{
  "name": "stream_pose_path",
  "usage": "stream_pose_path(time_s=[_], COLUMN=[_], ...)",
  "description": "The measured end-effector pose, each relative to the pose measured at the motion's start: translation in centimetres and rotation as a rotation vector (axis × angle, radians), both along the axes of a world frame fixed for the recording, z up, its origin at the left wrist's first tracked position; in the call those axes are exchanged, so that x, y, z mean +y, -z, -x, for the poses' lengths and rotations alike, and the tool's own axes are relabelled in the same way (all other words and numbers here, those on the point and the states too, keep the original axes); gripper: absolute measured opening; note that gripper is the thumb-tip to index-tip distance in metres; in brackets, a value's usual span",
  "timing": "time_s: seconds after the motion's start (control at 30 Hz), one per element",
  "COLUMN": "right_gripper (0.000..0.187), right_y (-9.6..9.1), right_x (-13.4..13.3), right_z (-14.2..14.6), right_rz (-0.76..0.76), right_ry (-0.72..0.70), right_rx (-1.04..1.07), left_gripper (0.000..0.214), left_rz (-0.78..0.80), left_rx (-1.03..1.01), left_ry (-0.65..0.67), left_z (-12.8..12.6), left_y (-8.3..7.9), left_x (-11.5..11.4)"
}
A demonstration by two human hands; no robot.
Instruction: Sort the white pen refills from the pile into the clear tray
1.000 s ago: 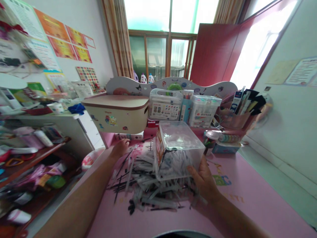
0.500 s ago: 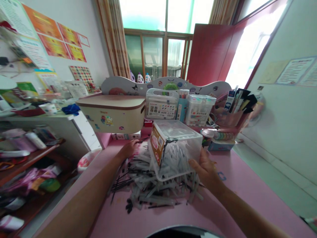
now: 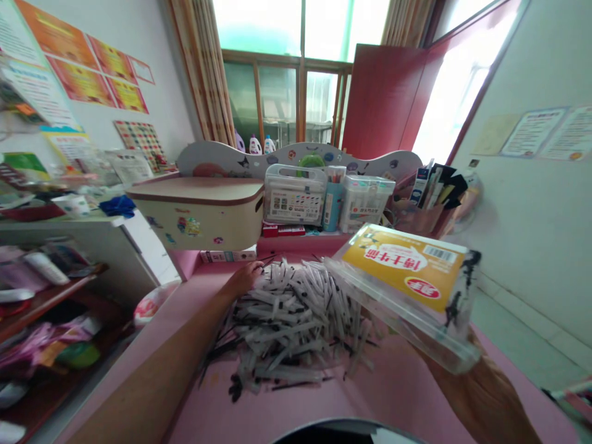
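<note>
A clear plastic box (image 3: pixel 416 327) with a yellow label is tipped on its side, label up, above the right part of the pink desk. My right hand (image 3: pixel 481 382) grips it from below at the near right corner; most fingers are hidden behind it. On the desk lies a loose pile of translucent white plastic tubes (image 3: pixel 296 320) mixed with thin black pieces. At the pile's far left edge rests my left hand (image 3: pixel 246 279), fingers curled together beside a thin dark stick. What they pinch, if anything, is too small to make out.
Behind the pile stand a lidded cream bin (image 3: pixel 203 213), a clear marker case (image 3: pixel 296 194), a blue pencil holder (image 3: pixel 333 206) and another clear case (image 3: pixel 367 200). A pen basket (image 3: pixel 419 216) sits at right. A dark round rim (image 3: pixel 346 425) shows at the near edge.
My right hand has swung the box from over the pile to the right and nearer, turning its label upward. More tubes now show in the pile. My left hand stays at its edge.
</note>
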State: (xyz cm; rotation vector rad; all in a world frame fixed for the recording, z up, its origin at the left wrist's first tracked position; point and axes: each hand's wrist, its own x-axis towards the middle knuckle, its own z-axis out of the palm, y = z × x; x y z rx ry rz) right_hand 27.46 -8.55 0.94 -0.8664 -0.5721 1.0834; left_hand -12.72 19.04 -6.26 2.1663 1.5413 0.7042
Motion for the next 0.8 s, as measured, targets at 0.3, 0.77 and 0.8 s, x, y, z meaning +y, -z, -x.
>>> stream_pose_path(time_s=[0.3, 0.77, 0.8], right_gripper=[0.04, 0.036, 0.037], right_y=[2.0, 2.2, 2.1], right_x=[-2.6, -1.5, -1.2], right_z=[-1.9, -2.7, -2.6], right_rz=[0.05, 0.103, 0.097], right_ry=[-0.032, 0.156, 0.19], right_rx=[0.33, 0.515, 0.514], left_gripper=[0.038, 0.043, 0.044], left_rz=[-0.011, -0.007, -0.01], left_rx=[-0.023, 0.028, 0.034], left_ry=[-0.002, -0.009, -0.008], left_z=[-0.8, -0.6, -0.6], left_y=[-1.3, -1.8, -1.8], left_x=[-0.5, -0.7, -0.7])
